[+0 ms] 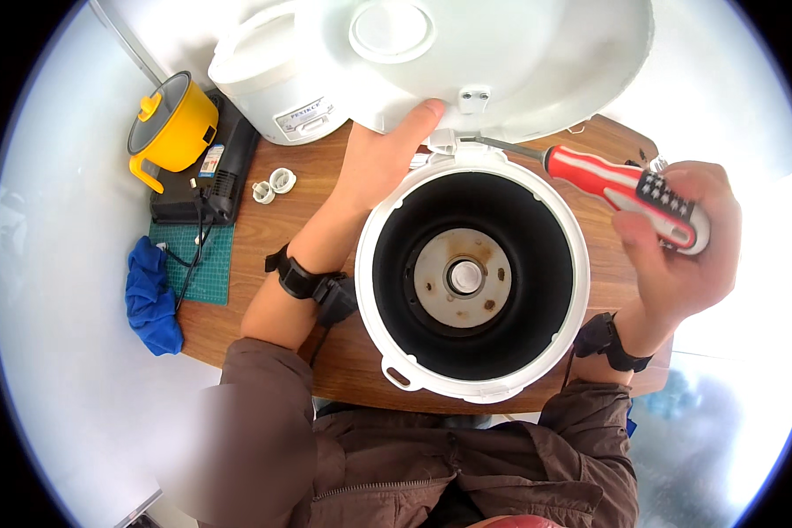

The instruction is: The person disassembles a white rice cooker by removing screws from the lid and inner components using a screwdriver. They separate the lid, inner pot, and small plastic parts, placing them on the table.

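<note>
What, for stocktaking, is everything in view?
Open cooker: 1, white, centre
Lid: 1, white, behind cooker
Screwdriver: 1, red, white, black, upper right
Second cooker: 1, white, back left
Small parts: 2, white, left
Device: 1, black, left
Pot: 1, yellow, on device
Mat: 1, green, left
Cables: count unclear, black, mat
Cloth: 1, blue, left
Table: 1, brown, underneath
Wristbands: 2, black, wrists
Jacket: 1, brown, bottom
Left hand: 1, on lid
Right hand: 1, gripping screwdriver

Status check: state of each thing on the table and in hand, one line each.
White cooker body: open at the top
Heating plate: exposed, brown-stained
Large white lid: raised
Left hand: thumb on the lid, other fingers hidden
Right hand: closed around the screwdriver
Screwdriver: held, tip near the hinge
Yellow pot: lid on
Blue cloth: crumpled
</note>
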Tool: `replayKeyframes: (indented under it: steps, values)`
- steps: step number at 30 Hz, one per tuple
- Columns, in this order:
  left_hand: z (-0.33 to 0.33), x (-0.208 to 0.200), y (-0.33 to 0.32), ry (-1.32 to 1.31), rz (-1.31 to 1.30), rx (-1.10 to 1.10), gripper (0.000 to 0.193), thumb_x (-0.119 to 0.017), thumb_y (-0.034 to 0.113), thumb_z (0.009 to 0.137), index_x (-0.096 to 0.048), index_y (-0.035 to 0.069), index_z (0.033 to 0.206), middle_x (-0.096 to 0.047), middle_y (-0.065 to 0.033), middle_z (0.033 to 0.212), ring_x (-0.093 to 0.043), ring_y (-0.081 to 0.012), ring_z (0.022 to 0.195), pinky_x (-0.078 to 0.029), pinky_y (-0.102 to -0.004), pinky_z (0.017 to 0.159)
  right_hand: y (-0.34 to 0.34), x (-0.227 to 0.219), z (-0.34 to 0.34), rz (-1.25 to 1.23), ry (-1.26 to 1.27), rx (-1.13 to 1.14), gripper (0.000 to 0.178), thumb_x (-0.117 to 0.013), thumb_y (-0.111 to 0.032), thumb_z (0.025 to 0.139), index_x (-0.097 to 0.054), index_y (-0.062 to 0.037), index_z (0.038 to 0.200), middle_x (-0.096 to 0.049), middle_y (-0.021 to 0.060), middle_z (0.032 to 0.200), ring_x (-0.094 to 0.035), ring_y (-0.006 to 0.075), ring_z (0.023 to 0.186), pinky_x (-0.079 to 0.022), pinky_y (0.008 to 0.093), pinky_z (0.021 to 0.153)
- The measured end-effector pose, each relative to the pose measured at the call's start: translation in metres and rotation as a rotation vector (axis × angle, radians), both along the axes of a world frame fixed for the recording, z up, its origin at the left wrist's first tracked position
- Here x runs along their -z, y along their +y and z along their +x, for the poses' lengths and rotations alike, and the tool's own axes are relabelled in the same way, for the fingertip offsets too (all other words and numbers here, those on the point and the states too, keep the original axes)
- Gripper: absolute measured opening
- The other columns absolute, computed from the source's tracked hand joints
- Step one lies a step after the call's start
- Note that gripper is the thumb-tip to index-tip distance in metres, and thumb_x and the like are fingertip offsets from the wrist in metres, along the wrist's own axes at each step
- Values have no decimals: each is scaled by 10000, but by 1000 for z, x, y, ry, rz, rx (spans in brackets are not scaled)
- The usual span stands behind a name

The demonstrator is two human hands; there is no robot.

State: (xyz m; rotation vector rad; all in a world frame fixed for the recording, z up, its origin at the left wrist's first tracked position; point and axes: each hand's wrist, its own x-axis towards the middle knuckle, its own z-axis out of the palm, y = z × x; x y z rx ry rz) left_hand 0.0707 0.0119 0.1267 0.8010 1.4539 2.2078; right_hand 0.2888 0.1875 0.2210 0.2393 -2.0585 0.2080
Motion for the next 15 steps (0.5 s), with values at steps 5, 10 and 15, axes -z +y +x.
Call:
replayKeyframes:
  steps: [5,10,15]
  values:
    - [-1,3,3,137,196,4,316,-661,135,1000,-629,11,1289,-693,-53,1166,-631,-133,1044,-519,-296,877,-11,-15,5,259,-32,-161,549,-876,-37,738,-527,-110,1155,-622,194,1098,-641,210,829,-510,257,600]
    - [0,3,6,135,198,7,323,-665,140,1017,-620,8,1308,-691,-57,1186,-633,-138,1063,-519,-297,896,-26,-5,2,282,46,-160,559,-838,-33,787,-495,-201,1195,-564,197,1179,-618,132,700,-461,196,479]
    - [1,1,4,123,187,-2,320,-662,142,1017,-620,5,1303,-693,-60,1183,-636,-137,1057,-523,-294,886,-26,-6,-1,345,30,-174,590,-852,-14,740,-496,-218,1163,-551,186,1158,-586,121,620,-460,203,466]
